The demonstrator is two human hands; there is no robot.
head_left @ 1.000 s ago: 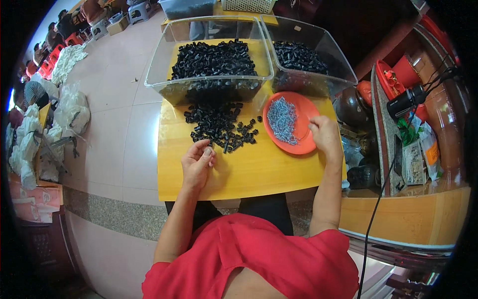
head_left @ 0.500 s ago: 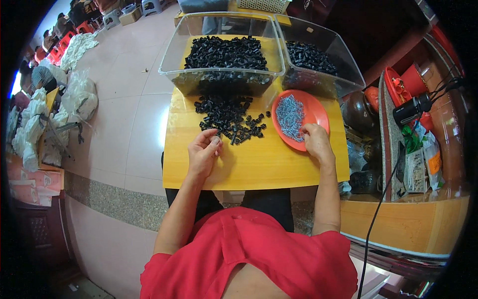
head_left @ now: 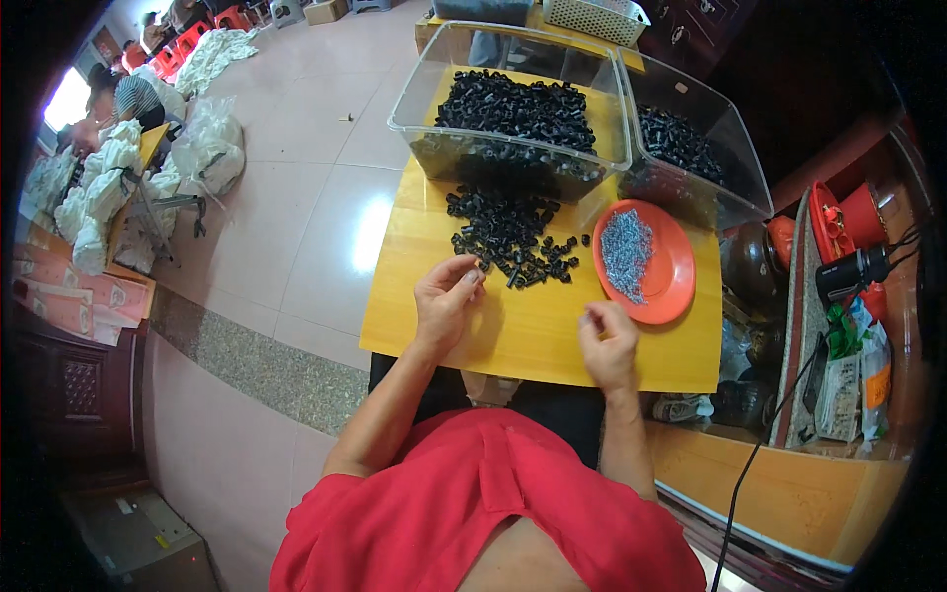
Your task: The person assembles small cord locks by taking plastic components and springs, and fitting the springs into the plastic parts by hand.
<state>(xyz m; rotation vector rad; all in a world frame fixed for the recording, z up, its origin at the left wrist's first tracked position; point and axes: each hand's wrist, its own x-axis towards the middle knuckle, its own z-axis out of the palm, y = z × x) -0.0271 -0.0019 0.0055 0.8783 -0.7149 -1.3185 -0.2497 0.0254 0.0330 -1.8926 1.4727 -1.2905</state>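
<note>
1. the left hand [head_left: 444, 304] curls beside the loose black parts [head_left: 501, 225] on the yellow worktop [head_left: 533, 345]; whether its grip pinches one, i cannot tell.
2. the right hand [head_left: 609, 345] is near the orange plate [head_left: 679, 271] of small metal pieces [head_left: 625, 255], fingers bent; whether its grip pinches anything, i cannot tell.
3. the step in hand looks like pairing pieces with parts.
4. the next move likely calls for careful fingertip alignment.

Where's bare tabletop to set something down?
Yellow table: the patch between left hand and right hand, in front of the black parts; also the near right corner, in front of the orange-red plate. Crowded: the back, two clear bins, with parts heaped before the left one.
</note>
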